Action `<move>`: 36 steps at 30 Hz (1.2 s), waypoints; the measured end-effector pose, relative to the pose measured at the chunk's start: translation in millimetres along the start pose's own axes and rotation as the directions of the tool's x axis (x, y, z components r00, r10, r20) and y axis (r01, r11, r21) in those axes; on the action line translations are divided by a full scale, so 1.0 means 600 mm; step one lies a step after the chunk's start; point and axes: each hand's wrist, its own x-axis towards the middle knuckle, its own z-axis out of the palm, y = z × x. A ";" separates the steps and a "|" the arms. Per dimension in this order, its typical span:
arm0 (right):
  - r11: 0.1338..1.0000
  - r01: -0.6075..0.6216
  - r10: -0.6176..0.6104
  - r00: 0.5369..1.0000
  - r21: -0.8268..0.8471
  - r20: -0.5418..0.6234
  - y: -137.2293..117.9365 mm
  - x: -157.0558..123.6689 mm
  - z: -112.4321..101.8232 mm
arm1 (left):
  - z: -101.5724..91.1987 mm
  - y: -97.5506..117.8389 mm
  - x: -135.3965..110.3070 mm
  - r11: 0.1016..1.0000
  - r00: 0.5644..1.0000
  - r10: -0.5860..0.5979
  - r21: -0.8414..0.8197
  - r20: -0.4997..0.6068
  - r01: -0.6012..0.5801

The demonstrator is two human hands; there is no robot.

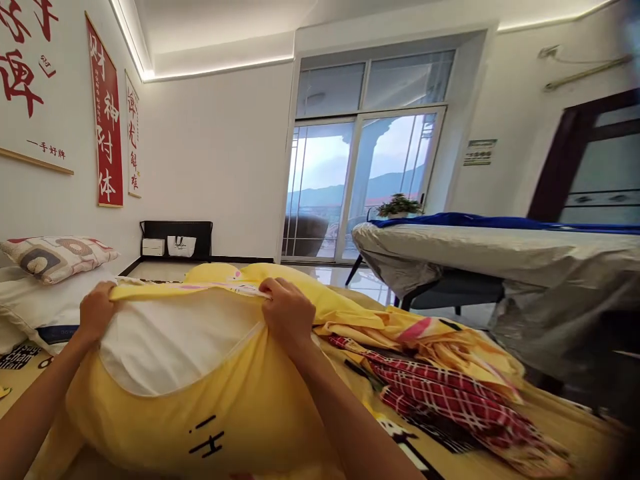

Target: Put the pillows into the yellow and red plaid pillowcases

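Note:
A white pillow [170, 347] sits partly inside a yellow pillowcase [225, 413] in front of me on the bed. My left hand [96, 312] is closed on the pillowcase's open edge at the left. My right hand [287, 312] pinches the same edge at the right, fingers curled over the yellow fabric. The white pillow shows through the opening between my hands. The pillowcase carries black printed marks low on its front.
A red checked cloth [450, 393] and yellow bedding [440, 337] lie to my right. Patterned and white pillows [55, 257] are stacked at the left. A covered table [500, 250] stands right of the bed, with glass sliding doors [360, 187] behind.

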 end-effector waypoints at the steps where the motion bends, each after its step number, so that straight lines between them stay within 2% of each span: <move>1: 0.999 0.015 -0.013 0.998 -0.041 0.068 0.012 0.002 0.003 | -0.005 0.008 0.006 0.999 1.000 -0.015 -0.035 -0.002 0.015; 3: 0.996 0.033 -0.012 0.972 -0.086 0.235 0.034 0.009 0.003 | -0.011 0.023 0.018 0.999 0.995 -0.003 -0.031 0.104 0.006; 4: 0.996 0.019 0.005 0.961 -0.082 0.276 0.043 0.013 0.001 | -0.011 0.030 0.023 1.000 0.985 0.023 -0.019 0.169 -0.021; 6: 0.997 -0.057 0.067 0.970 -0.048 0.233 0.059 0.019 -0.006 | -0.006 0.041 0.031 0.998 0.972 0.064 -0.011 0.227 -0.063; 8: 0.996 -0.082 0.088 0.984 -0.044 0.153 0.068 0.019 -0.010 | 0.002 0.050 0.035 0.999 0.979 0.038 -0.008 0.200 -0.037; 10: 0.996 -0.005 0.026 0.974 -0.093 0.227 0.076 0.016 -0.008 | 0.015 0.057 0.035 1.000 0.975 0.023 -0.003 0.219 -0.023; 13: 0.987 0.071 -0.013 0.929 -0.144 0.371 0.094 0.010 0.007 | 0.043 0.058 0.023 0.998 0.929 0.062 -0.001 0.365 -0.066; 16: 0.986 -0.011 0.072 0.930 -0.169 0.359 0.120 -0.007 0.035 | 0.072 0.052 -0.006 0.996 0.866 0.067 0.018 0.496 -0.087; 17: 0.985 -0.013 0.083 0.912 -0.174 0.402 0.127 -0.018 0.047 | 0.079 0.050 -0.017 0.996 0.848 0.057 0.028 0.526 -0.085; 18: 0.985 0.002 0.083 0.874 -0.173 0.479 0.131 -0.030 0.060 | 0.084 0.047 -0.028 0.996 0.829 0.044 0.039 0.558 -0.080; 21: 0.989 0.052 0.054 0.733 -0.136 0.678 0.134 -0.064 0.091 | 0.088 0.043 -0.050 0.996 0.752 -0.012 0.073 0.659 -0.048; 22: 0.990 0.058 0.048 0.708 -0.125 0.705 0.132 -0.067 0.094 | 0.085 0.043 -0.051 0.996 0.736 -0.028 0.083 0.676 -0.038; 23: 0.991 0.059 0.047 0.704 -0.124 0.709 0.131 -0.065 0.092 | 0.081 0.044 -0.046 0.995 0.738 -0.038 0.091 0.674 -0.032; 24: 0.990 0.055 0.053 0.714 -0.131 0.698 0.131 -0.057 0.083 | 0.073 0.045 -0.038 0.995 0.754 -0.044 0.098 0.655 -0.027; 26: 0.987 0.038 0.076 0.751 -0.158 0.656 0.132 -0.025 0.053 | 0.051 0.050 -0.009 0.994 0.815 -0.038 0.103 0.578 -0.027; 27: 0.984 0.021 0.092 0.786 -0.176 0.612 0.133 -0.004 0.033 | 0.037 0.055 0.009 0.994 0.845 -0.034 0.106 0.534 -0.027; 29: 0.978 -0.023 0.116 0.885 -0.206 0.451 0.133 0.033 -0.004 | 0.002 0.065 0.045 0.994 0.918 -0.031 0.108 0.395 -0.012; 31: 0.972 -0.033 0.107 0.942 -0.232 0.317 0.129 0.059 -0.030 | -0.032 0.076 0.073 0.994 0.968 -0.024 0.106 0.249 -0.002; 33: 0.969 0.008 0.072 0.946 -0.246 0.316 0.124 0.074 -0.043 | -0.059 0.084 0.091 0.995 0.974 0.001 0.101 0.229 -0.025; 35: 0.968 0.046 0.048 0.932 -0.247 0.360 0.124 0.084 -0.049 | -0.076 0.086 0.099 0.993 0.948 0.037 0.094 0.316 -0.070; 36: 0.969 0.038 0.047 0.942 -0.244 0.334 0.126 0.088 -0.050 | -0.080 0.085 0.101 0.992 0.938 0.049 0.093 0.342 -0.086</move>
